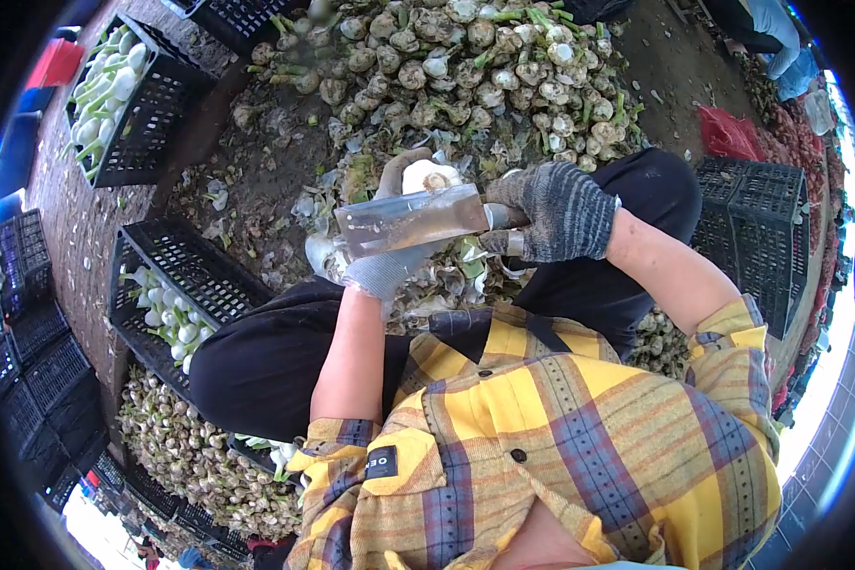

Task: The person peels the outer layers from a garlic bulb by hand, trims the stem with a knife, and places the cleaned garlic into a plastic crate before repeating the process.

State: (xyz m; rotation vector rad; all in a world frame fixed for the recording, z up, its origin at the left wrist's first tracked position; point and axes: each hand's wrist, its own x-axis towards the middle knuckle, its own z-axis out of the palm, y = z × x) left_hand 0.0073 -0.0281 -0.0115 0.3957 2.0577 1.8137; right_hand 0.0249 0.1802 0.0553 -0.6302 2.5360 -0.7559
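Observation:
My left hand (389,265), in a pale, dirt-stained glove, is closed around a garlic bulb (431,177) whose white skin and brownish root end show above the knife. My right hand (562,213), in a dark striped knit glove, grips the handle of a broad-bladed knife (410,220). Its wide, smeared blade points left and lies across the front of the bulb, covering part of my left palm and fingers. Beneath both hands, between my crossed legs, are loose garlic skins and trimmings (446,285).
A big heap of untrimmed garlic (484,76) lies ahead of me. At left, black crates (152,123) (195,256) hold white garlic with green stems. More garlic (209,456) is piled behind my left knee. Another black crate (755,237) stands at right, near a red bag (729,133) and a person (774,33).

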